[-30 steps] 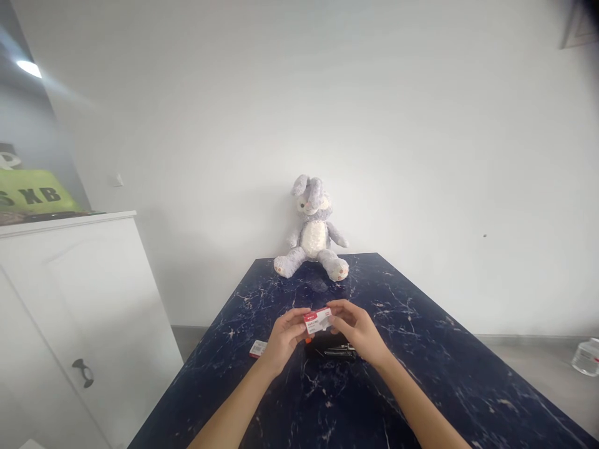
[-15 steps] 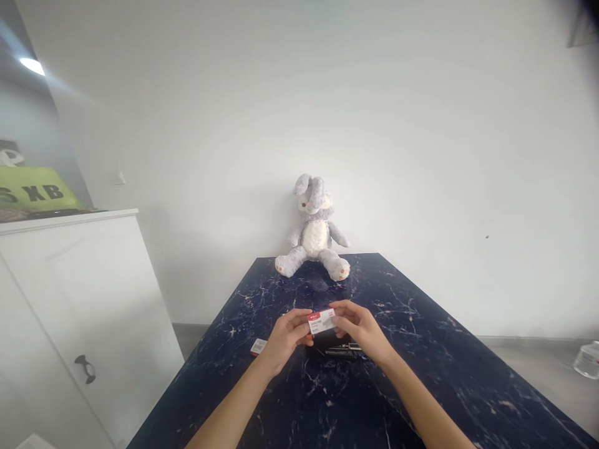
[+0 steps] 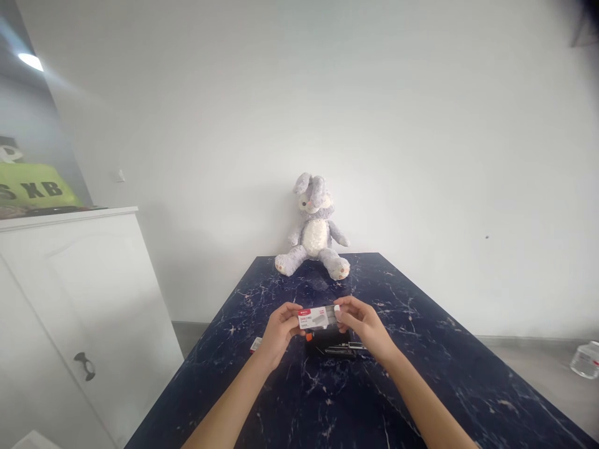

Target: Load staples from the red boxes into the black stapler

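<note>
My left hand [image 3: 279, 337] pinches the left end of a small white and red staple box [image 3: 312, 318] between thumb and fingers. At its other end, the fingertips of my right hand [image 3: 367, 323] are closed on the part that slides out, and a grey strip of staples [image 3: 332, 315] shows there. The box is held up over the table. Just below it lies a black object with silver metal parts [image 3: 337, 350] and an orange spot, possibly an opened stapler. Beside my left wrist is a second small white and red box [image 3: 255, 344], partly covered by the hand.
A dark blue marbled table [image 3: 299, 405] stretches from me to the white wall. At its far end sits a grey plush rabbit [image 3: 316, 234]. A white cabinet [image 3: 84, 299] stands at the left, and a clear plastic container [image 3: 586, 360] is at the far right.
My hands have moved apart a little. The staple box is now drawn open at its right end, and the grey staples have come into view.
</note>
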`<act>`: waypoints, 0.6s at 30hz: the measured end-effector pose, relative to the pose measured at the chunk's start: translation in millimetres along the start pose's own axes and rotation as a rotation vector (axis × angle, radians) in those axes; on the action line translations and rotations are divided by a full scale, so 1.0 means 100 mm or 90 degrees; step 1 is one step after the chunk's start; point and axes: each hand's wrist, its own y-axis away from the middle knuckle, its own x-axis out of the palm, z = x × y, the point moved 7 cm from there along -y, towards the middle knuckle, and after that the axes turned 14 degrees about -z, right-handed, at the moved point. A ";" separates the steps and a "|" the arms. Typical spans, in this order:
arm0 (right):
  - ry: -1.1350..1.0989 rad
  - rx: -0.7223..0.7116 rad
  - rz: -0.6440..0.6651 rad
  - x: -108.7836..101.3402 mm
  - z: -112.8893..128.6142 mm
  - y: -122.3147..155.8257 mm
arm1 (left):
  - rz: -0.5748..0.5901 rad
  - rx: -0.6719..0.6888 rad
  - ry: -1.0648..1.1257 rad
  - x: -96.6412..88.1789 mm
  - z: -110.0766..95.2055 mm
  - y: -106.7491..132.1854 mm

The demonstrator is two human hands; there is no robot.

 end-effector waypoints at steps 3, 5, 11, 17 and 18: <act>-0.004 -0.005 -0.016 -0.05 -0.01 -0.02 | -0.033 -0.004 0.015 -0.08 0.00 -0.05; 0.018 -0.010 -0.007 -0.04 -0.03 -0.02 | -0.052 -0.010 0.024 -0.13 0.01 -0.07; 0.271 -0.224 -0.060 0.02 0.12 0.07 | -0.069 -0.013 0.011 -0.14 0.03 -0.08; 0.397 -0.371 -0.060 0.12 0.21 0.16 | -0.041 -0.002 -0.010 -0.06 0.00 -0.03; 0.407 -0.381 -0.062 0.11 0.21 0.16 | -0.036 -0.001 -0.009 -0.06 0.00 -0.02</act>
